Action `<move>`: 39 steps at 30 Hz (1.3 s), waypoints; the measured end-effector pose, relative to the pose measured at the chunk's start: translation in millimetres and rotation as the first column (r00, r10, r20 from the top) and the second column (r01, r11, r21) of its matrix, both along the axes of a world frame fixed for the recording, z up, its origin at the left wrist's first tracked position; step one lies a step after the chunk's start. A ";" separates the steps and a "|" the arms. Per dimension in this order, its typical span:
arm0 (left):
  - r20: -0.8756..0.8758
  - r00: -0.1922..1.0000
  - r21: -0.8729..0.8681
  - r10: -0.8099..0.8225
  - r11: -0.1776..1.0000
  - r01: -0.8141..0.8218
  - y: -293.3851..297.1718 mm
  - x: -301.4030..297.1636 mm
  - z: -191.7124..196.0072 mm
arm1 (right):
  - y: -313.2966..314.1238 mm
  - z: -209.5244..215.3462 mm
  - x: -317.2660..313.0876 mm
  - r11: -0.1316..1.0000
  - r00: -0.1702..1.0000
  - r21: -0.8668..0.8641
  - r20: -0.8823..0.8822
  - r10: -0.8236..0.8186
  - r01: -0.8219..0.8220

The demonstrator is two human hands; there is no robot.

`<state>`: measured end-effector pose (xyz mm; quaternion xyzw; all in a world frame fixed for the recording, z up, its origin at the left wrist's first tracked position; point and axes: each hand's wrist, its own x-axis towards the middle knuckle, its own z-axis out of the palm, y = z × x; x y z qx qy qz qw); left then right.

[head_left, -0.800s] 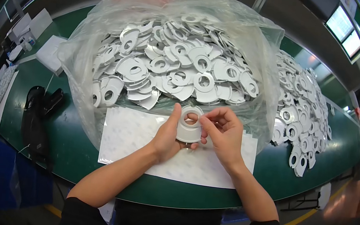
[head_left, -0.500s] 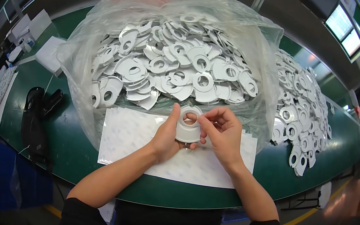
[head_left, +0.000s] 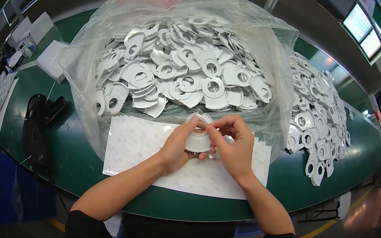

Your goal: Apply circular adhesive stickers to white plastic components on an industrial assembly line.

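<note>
Well to the left of the left grip [head_left: 174,148], a black object [head_left: 36,139] of unclear kind lies on the counter [head_left: 155,204]. The left grip is closed around a white plastic ring-ended plate [head_left: 198,144], with fingers beneath it. Its thumb, which lay along the plate's left edge a moment ago, has moved up and inward over the ring and now partly covers the round hole. This looks like a shift from plain support to finer handling at the ring, with the plate not yet released.

The plate sits between the two grips, above the white sheets [head_left: 136,148]. Its long axis runs roughly away from the person: the ring points to the far side, toward the clear plastic bag [head_left: 81,51] of similar white pieces [head_left: 189,70], and the broad, curved end points back toward the person.

Right of the plate, the right grip [head_left: 238,148] is nearly closed. Its thumb and forefinger tips meet at the ring, closer to the left thumb than before; whether they pinch the rim or only press it, I cannot tell. Farther right of this grip, a loose pile of white pieces [head_left: 318,114] spreads over the counter.
</note>
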<state>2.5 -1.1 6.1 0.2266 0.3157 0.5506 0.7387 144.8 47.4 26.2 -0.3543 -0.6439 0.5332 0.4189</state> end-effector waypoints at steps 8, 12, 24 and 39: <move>-0.099 0.994 -0.029 0.039 0.999 -0.042 -1.3 0.9 3.5 | 1.6 -7.8 0.2 0.986 0.998 0.161 0.041 -0.048 0.041; -0.090 0.996 -0.022 0.028 0.999 -0.030 -1.8 -1.3 0.4 | 4.6 -3.1 6.4 0.840 0.964 0.542 0.229 -0.132 -0.013; -0.237 0.971 0.077 0.006 0.997 0.013 -3.7 4.3 2.7 | 14.1 12.2 15.1 0.979 0.985 -0.166 0.103 0.140 -0.121; -0.371 0.924 0.171 -0.092 0.971 0.165 -5.0 5.1 0.8 | 11.9 3.9 13.1 0.998 0.970 0.046 0.239 -0.047 0.037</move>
